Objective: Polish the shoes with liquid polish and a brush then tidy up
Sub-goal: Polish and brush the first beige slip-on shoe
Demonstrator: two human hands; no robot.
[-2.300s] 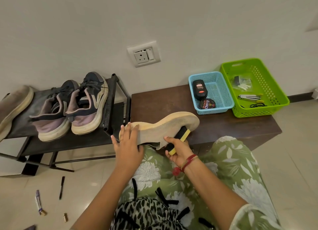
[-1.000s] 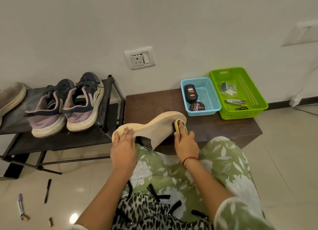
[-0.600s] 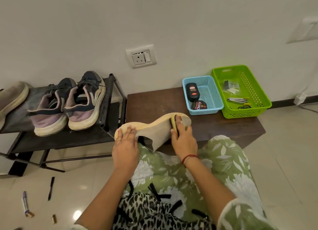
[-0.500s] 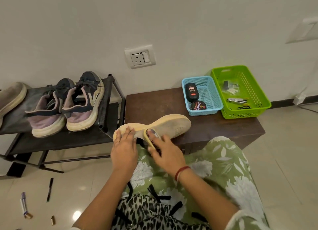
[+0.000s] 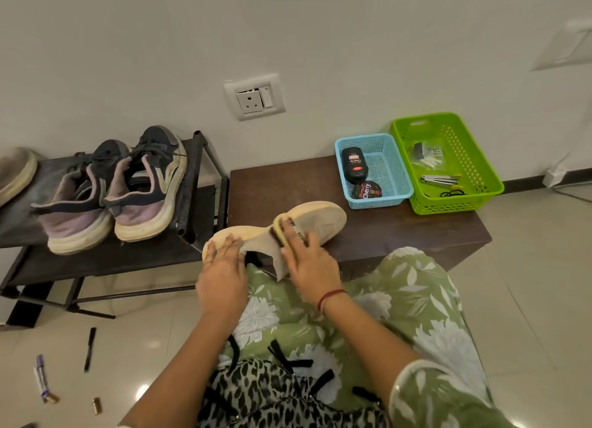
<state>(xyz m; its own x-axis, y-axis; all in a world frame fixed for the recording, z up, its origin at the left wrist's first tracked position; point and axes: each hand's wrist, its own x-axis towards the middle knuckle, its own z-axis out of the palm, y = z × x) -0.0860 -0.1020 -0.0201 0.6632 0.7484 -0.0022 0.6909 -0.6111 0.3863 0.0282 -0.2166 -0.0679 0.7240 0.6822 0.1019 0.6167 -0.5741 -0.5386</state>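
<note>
A beige shoe (image 5: pixel 323 220) lies on its side over my lap, its toe reaching over the dark brown bench (image 5: pixel 266 187). My left hand (image 5: pixel 221 273) presses flat on the heel end. My right hand (image 5: pixel 309 264) holds a small yellow-backed brush (image 5: pixel 279 230) against the middle of the shoe's side. A black bottle of liquid polish (image 5: pixel 354 165) and a round tin of polish (image 5: pixel 366 191) lie in the blue basket (image 5: pixel 395 171) on the bench.
A green basket (image 5: pixel 480 184) with small tools stands right of the blue one. A pair of dark and lilac sneakers (image 5: pixel 115 190) sits on the black shoe rack (image 5: pixel 105 257), with another beige shoe (image 5: pixel 14 171) at far left. Pens and batteries (image 5: pixel 45 382) lie on the floor.
My right hand has slid the brush back and forth along the shoe's side, from the toe toward the heel and now back to the middle. My left hand stayed on the heel.
</note>
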